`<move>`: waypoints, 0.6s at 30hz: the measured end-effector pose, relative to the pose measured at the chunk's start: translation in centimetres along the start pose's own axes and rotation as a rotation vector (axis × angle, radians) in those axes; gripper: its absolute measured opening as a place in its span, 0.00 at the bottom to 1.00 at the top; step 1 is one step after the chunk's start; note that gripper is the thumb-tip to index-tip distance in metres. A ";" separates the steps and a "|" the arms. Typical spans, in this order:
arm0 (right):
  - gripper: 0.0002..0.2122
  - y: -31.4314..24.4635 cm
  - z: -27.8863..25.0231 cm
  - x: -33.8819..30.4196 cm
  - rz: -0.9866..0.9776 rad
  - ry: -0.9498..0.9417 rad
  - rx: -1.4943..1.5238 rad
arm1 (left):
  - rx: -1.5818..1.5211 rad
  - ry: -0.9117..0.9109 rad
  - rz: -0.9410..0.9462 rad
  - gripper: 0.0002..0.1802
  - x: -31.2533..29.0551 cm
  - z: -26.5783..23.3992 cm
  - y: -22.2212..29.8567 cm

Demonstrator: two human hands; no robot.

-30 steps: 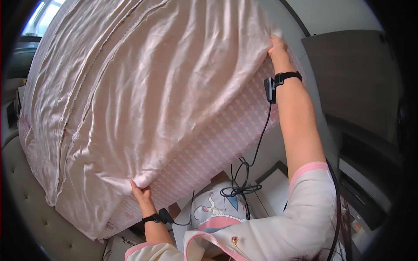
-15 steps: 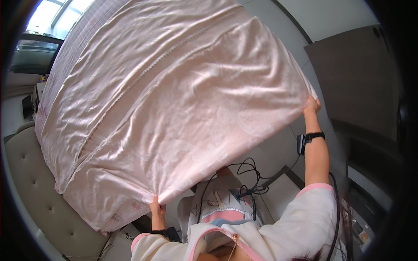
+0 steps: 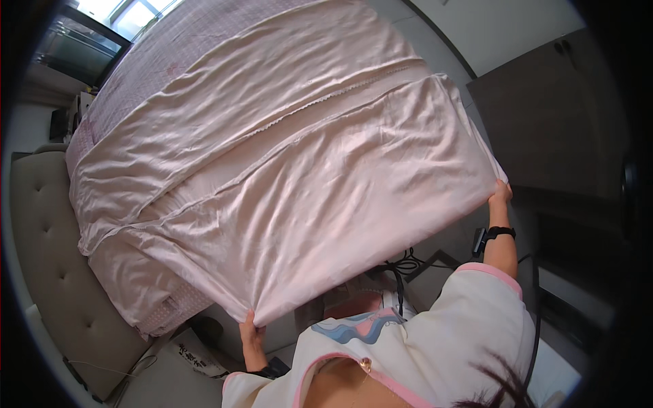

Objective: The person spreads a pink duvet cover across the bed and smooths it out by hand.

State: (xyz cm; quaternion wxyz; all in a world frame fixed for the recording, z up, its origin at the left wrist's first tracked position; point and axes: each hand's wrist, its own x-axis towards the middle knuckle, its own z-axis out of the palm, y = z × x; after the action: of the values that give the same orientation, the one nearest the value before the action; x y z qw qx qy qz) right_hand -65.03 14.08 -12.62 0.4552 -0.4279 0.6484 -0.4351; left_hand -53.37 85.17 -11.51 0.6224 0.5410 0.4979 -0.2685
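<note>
A pale pink, satin-like bed cover (image 3: 354, 190) stretches across the bed, creased, with a trimmed seam running over it. My left hand (image 3: 252, 337) grips its near edge close to the headboard side, and folds fan out from that grip. At the far right corner, my right hand (image 3: 501, 193) is closed on the same edge with the arm reaching out. Between both hands the near edge hangs taut above the floor. The fingertips are partly hidden by the cloth. A black strap with a small device (image 3: 481, 239) is on my right wrist.
A tufted beige headboard (image 3: 51, 251) borders the bed on the left. Under the cover lies a pinkish checked sheet (image 3: 153, 85). Black cables (image 3: 401, 266) hang near my legs. A dark cabinet (image 3: 544, 115) stands at the right, and a window (image 3: 132, 17) is at the far left.
The cover has been drawn toward me, so more checked sheet shows at the far side. Both hands keep their hold; the right sits lower in view. My body leans farther forward.
</note>
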 end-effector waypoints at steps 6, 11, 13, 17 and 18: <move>0.16 -2.0 1.8 1.4 0.157 0.163 0.062 | -0.100 0.031 -0.086 0.14 0.3 1.3 1.5; 0.16 -9.2 10.6 1.0 -0.055 -0.110 0.139 | -0.116 0.039 0.105 0.12 -3.2 8.0 15.8; 0.16 -12.8 19.8 -1.9 -0.030 -0.142 0.132 | -0.210 -0.026 0.201 0.10 -0.9 11.7 22.1; 0.11 -16.3 35.3 0.7 -0.220 -0.343 0.101 | -0.119 -0.269 0.501 0.05 4.2 20.5 34.2; 0.11 -17.7 39.9 -0.2 -0.207 -0.351 0.009 | -0.124 -0.253 0.516 0.05 4.7 22.7 36.9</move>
State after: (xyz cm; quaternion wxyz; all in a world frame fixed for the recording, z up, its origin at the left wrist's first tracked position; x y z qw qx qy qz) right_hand -23.74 2.80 -3.94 0.5161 -0.5595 0.5096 -0.4012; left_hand -12.00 74.76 -2.68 0.7590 0.5730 0.2779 -0.1360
